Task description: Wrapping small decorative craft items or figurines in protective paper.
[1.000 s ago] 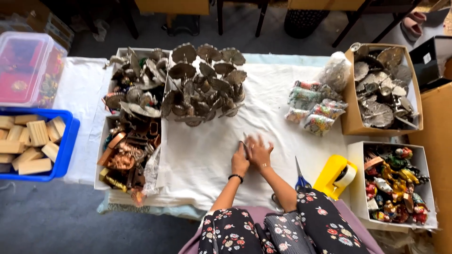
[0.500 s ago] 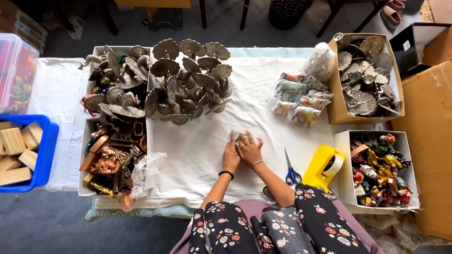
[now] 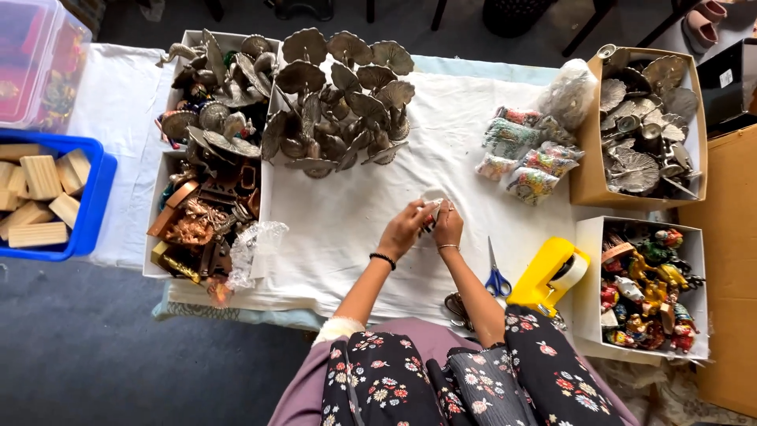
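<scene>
Hands: small white wrapped item (image 3: 433, 207) is being pinched between left hand (image 3: 404, 229) and right hand (image 3: 448, 225), above white cloth (image 3: 347, 229).
Open room: bare cloth is being left around the hands.
Edges: scissors (image 3: 496, 278), tape dispenser (image 3: 552, 276) near right.

Your work surface sits low on a grey carpeted floor (image 3: 87, 347), under even, soft light.

You look down on a low table draped in a white cloth (image 3: 347, 237), with a pale blue cover edge (image 3: 236, 314) showing under its near side. Beyond the far edge you see dark legs of chairs or tables (image 3: 579, 31) standing on the same grey floor, and a dark round basket (image 3: 512, 14) between them. At your far right a pair of pink slippers (image 3: 702, 20) rests on the floor (partly cut off by the frame), and a brown cardboard panel (image 3: 729, 268) runs down the right side. No wall or window is in view.
</scene>
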